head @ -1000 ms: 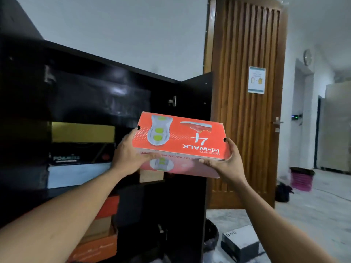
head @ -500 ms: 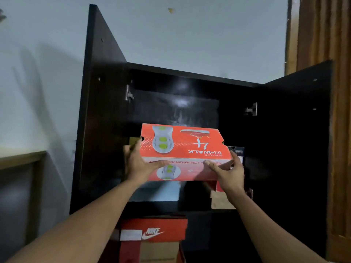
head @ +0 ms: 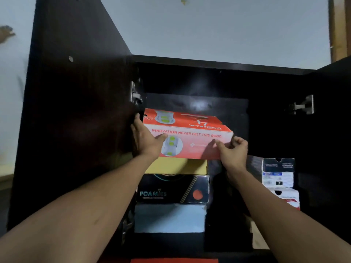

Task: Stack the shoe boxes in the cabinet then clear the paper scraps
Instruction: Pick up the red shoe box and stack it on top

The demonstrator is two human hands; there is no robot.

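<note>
Squarely at the centre of the frame, you held the orange shoe box (head: 188, 133) inside the open dark cabinet (head: 190, 60), on top of a stack. Your left hand (head: 146, 138) clasped its left end, fingers along the side and thumb on the printed front. Your right hand (head: 232, 150) gripped the lower right corner with curled fingers. Directly beneath it lay a yellow box (head: 176, 166), then a black Foamies box (head: 171, 188), then a pale blue box (head: 169, 218). At the right of the frame, a black-and-white box (head: 278, 172) sat on a white box (head: 286, 199).
</note>
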